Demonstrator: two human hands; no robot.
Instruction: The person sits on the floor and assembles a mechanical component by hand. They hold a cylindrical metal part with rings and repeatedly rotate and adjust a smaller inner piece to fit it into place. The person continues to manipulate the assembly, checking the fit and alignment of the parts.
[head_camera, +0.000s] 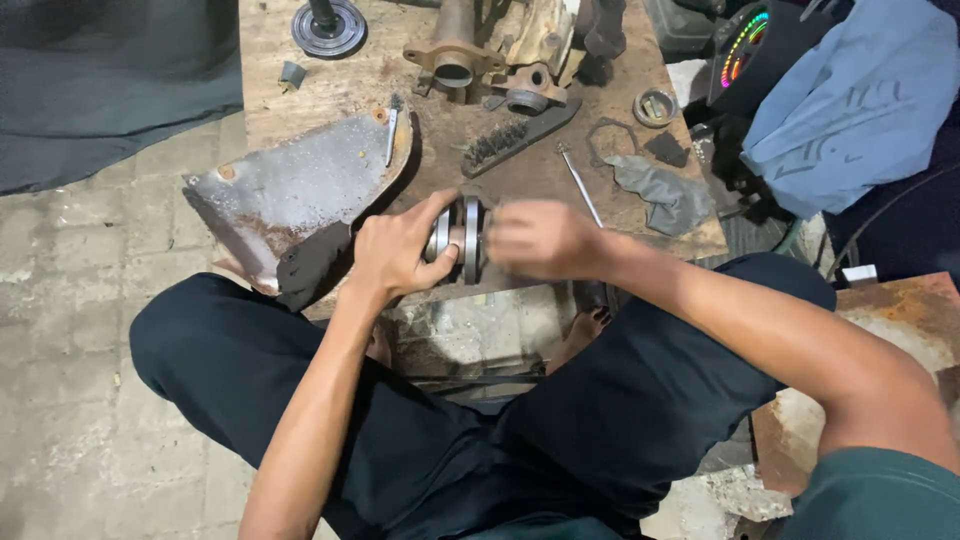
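— Two hands on one part, is that right?

— Yes. The left hand (400, 250) is closed round the near end of a round metal assembly (460, 240), a short shaft with two bright discs on it, thumb laid along the outer disc. The right hand (540, 238) is closed on the other end; it is blurred, so I cannot tell exactly how its fingers sit.

— Where is the piece?

— Between the two hands, held just above the near edge of the worn wooden board (300, 60), with the person's knees below it.

— What step would you call it?

— I judge it to be seating or turning the discs on the shaft by hand; the blur on the right side suggests twisting or rubbing.

— What lies about?

— Beyond the right hand, a thin metal rod (580, 185) and a crumpled grey rag (665, 195). Beyond the left hand, a dark wire brush (515, 135); to its outer side, a bent rusty metal sheet (300, 190) with a black cloth (312, 262) at its edge.

— And the next move?

— Probably a steady left grip while the right works, keeping the discs square to the shaft.
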